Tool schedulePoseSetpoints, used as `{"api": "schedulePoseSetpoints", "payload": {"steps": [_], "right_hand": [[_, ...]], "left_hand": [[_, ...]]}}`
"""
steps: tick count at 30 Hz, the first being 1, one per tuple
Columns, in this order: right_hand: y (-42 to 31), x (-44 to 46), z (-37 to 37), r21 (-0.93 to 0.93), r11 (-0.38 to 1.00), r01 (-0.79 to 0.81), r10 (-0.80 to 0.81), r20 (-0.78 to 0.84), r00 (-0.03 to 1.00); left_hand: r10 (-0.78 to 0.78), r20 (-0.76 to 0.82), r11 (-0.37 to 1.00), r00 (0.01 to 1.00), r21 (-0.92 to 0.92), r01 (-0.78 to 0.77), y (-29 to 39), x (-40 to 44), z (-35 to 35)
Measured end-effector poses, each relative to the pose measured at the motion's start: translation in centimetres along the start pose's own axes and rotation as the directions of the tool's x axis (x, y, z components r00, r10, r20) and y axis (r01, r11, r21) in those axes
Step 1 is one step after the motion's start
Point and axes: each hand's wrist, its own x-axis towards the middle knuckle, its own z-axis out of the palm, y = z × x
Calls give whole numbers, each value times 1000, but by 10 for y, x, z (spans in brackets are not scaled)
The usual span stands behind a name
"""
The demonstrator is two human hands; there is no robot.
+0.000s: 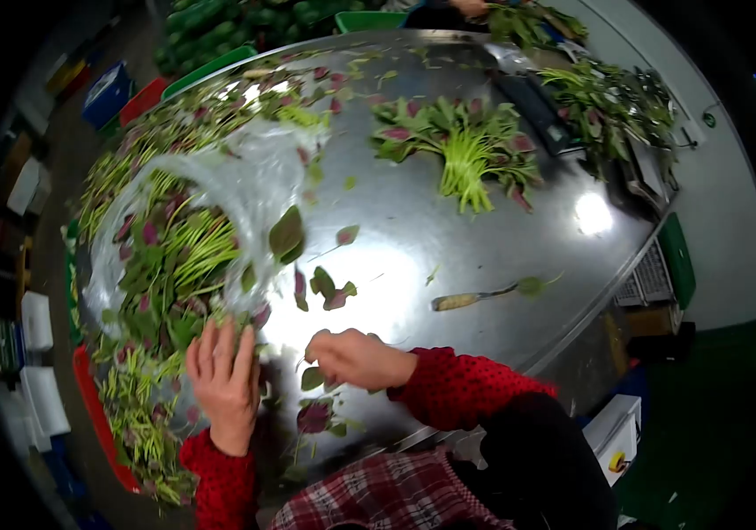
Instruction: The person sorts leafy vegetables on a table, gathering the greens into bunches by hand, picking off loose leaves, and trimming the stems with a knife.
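Note:
My left hand (226,380) rests at the lower edge of the leafy greens (162,283), its fingers stretched out over them. These greens lie in and around a clear plastic bag (263,168) on the metal table. To its right, my right hand (359,358) is closed above the tabletop, fingers curled inward; what it holds, if anything, is hidden. A loose green leaf (312,378) lies just below it, with a dark purple leaf (313,417) further down.
A bunch of greens (466,159) lies on the metal table (519,238). A wooden-handled tool (457,301) is at right centre. A dark device (541,115) and more greens (603,106) stand at the back right. Part of another person's hand (471,7) shows at the top.

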Motion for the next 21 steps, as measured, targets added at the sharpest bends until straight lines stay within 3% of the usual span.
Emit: {"api": "schedulePoseSetpoints", "payload": {"steps": [1, 2, 3, 5, 7, 9, 10, 11, 12, 14, 16, 17, 19, 20, 21], "right_hand": [[4, -5, -21, -29, 998, 58, -61, -158, 985], [-1, -9, -47, 99, 995, -14, 42, -285, 958], [-8, -14, -72, 133, 985, 105, -29, -480, 877], [-23, -18, -126, -191, 960, 202, -278, -706, 652], [-27, -17, -184, -425, 900, 100, -415, -763, 496], [-15, -9, -239, -501, 865, -30, -451, -802, 392], [3, -2, -267, -524, 845, -102, -461, -813, 355], [27, 0, -297, -496, 851, -174, -403, -828, 390], [44, -3, -310, -684, 607, -404, -589, -729, 349], [74, -18, -320, -692, 505, -516, -664, -693, 280], [89, -50, -294, -425, 704, -569, -267, -901, 343], [96, -66, -265, -444, 698, -562, -187, -870, 456], [98, -93, -199, -586, 622, -518, -77, -705, 705], [97, -103, -168, -759, 531, -378, -164, -530, 832], [99, -111, -145, -827, 452, -334, -96, -418, 903]], "left_hand": [[-34, -24, 999, 999, -8, 34, 2, -4, 2], [-72, -29, 997, 997, -39, 71, 3, -9, 4], [-111, -7, 991, 994, -70, 110, 6, -13, 7], [-150, 10, 983, 989, -103, 151, 12, -25, 20], [-127, 135, 974, 983, -168, 149, 17, -36, 36], [-91, 164, 968, 982, -217, 126, 28, -35, 48], [-60, 197, 958, 979, -264, 112, 36, -34, 53], [-36, 213, 949, 976, -298, 100, 42, -32, 60], [-8, 219, 946, 976, -316, 78, 50, -32, 69], [47, 253, 904, 966, -422, 66, 67, -21, 76], [94, 259, 873, 961, -486, 46, 79, -17, 85], [97, 253, 863, 963, -503, 45, 83, -17, 91], [87, 268, 855, 959, -515, 67, 86, -18, 108], [74, 271, 857, 960, -510, 78, 85, -17, 118], [77, 280, 861, 957, -503, 77, 84, -12, 128]]}}
